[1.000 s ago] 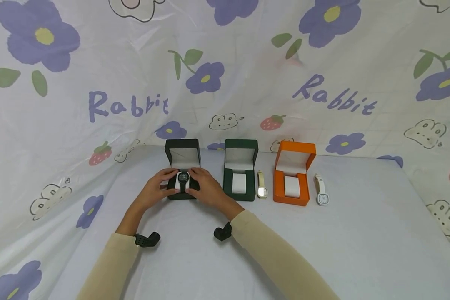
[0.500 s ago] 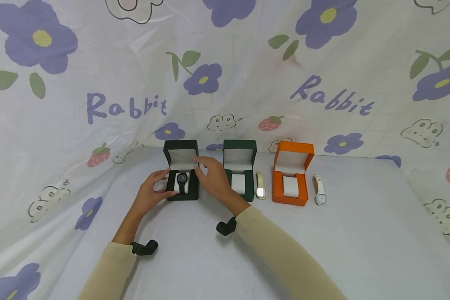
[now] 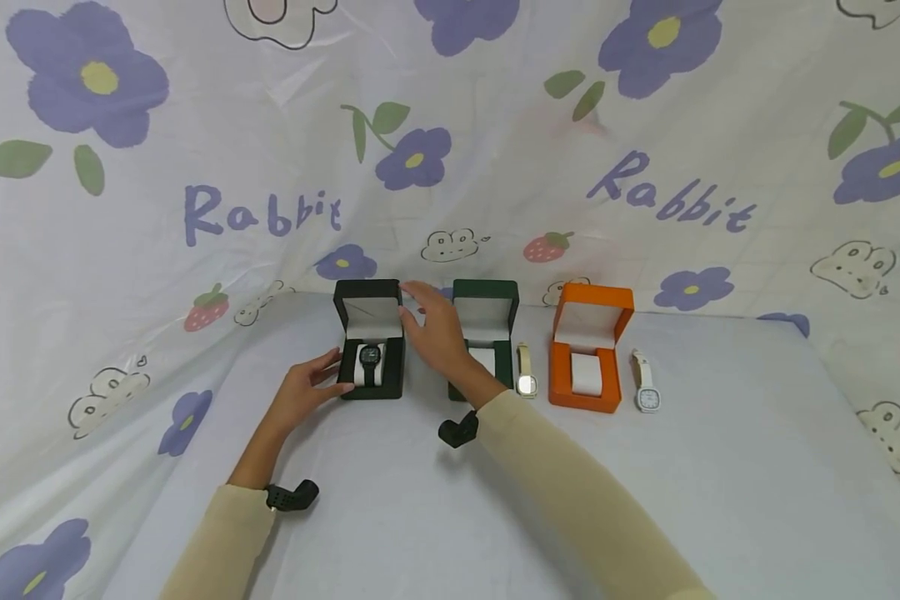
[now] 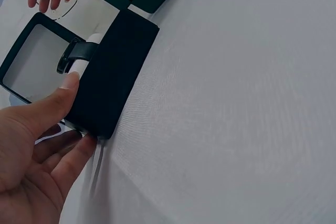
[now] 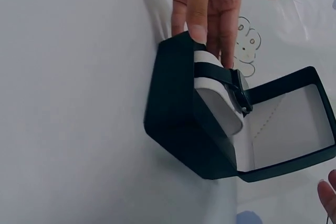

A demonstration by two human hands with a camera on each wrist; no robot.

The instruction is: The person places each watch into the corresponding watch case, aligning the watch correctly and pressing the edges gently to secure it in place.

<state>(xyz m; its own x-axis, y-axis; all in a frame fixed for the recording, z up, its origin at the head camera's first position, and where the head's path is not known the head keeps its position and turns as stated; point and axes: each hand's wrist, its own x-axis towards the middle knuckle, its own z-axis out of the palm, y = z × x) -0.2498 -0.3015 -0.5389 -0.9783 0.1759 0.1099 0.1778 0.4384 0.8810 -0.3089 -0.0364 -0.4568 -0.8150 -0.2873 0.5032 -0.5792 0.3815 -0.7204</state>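
A black watch box (image 3: 393, 371) stands with its lid up at the left of the row. Inside, a black wristwatch (image 3: 371, 357) is strapped round a white cushion (image 5: 212, 98). My left hand (image 3: 306, 390) grips the box's left side, the thumb over its front edge and the fingers along the side, as the left wrist view shows. Beside the right edge of the raised lid (image 3: 368, 288) is my right hand (image 3: 441, 337), holding nothing, its fingers extended toward the lid. Only the tips of the right fingers (image 5: 328, 195) appear in the right wrist view.
Right of the black box stand an open green watch box (image 3: 503, 371), partly behind my right hand, and an open orange one (image 3: 585, 404). A gold watch (image 3: 525, 379) lies between them, and a white watch (image 3: 646, 392) right of the orange box. A patterned sheet (image 3: 495, 167) hangs behind.
My right hand has let go of the black watch and moved up and right to the lid's edge. My left hand has drawn back from the watch to the box's left side.
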